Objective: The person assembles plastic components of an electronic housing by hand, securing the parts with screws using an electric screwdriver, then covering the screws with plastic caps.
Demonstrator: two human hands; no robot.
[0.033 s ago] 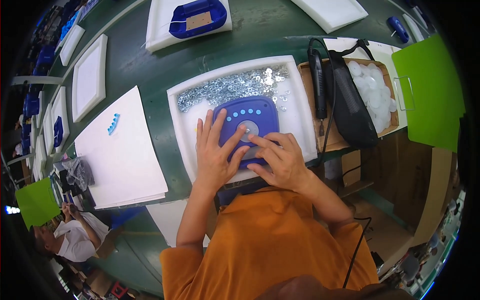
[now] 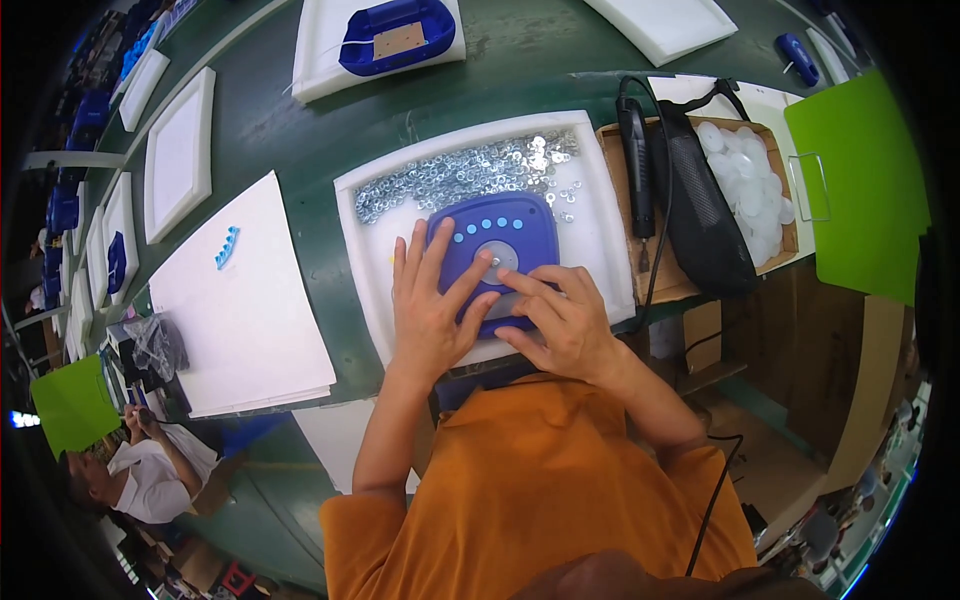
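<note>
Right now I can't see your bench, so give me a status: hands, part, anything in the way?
Left hand flat on blue housing, right hand fingertips at its grey centre disc. Housing on white foam tray. Loose washers behind, not obstructing.

Matt blue plastic panel (image 2: 495,250) — shiny metal washers (image 2: 460,175) — on white foam tray (image 2: 600,240)

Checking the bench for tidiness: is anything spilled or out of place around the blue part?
Mostly tidy. A few washers lie scattered apart from the main heap on the white foam tray, beside the blue housing under the left hand and right hand.
</note>
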